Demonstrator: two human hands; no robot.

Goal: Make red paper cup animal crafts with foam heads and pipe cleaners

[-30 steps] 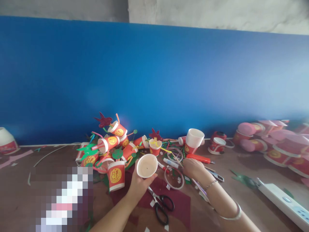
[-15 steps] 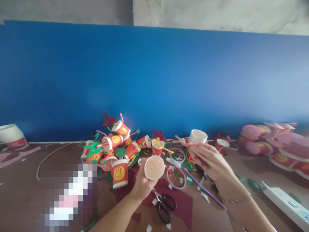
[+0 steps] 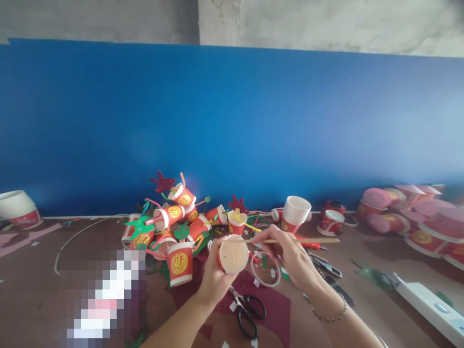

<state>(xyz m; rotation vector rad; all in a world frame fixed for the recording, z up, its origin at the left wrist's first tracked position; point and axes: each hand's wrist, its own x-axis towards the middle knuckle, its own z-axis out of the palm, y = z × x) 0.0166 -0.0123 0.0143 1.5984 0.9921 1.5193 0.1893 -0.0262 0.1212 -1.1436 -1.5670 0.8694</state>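
Observation:
My left hand (image 3: 213,273) is wrapped round a paper cup (image 3: 235,257), whose open mouth and pale inside face me. A small dark speck shows inside it. In my right hand (image 3: 290,255) is a thin wooden stick (image 3: 319,240), pinched between the fingers and held nearly level. The stick's left end reaches over the cup's upper rim; I cannot tell whether it touches. Below the hands, black-handled scissors (image 3: 243,309) lie on a maroon sheet (image 3: 277,307). A clear plastic ring (image 3: 279,270) rests between the hands among paper scraps.
Decorated red cups (image 3: 180,263) with gold emblems and green shapes are heaped at left centre. Stacked white cups (image 3: 296,209) stand behind my right hand. A utility knife (image 3: 328,267) and a white power strip (image 3: 427,299) lie to the right. Pink-topped cups (image 3: 377,198) sit far right.
My right hand has moved left and down from beside the stacked cups, bringing the wooden stick over the cup's rim. My left hand with the cup has barely moved.

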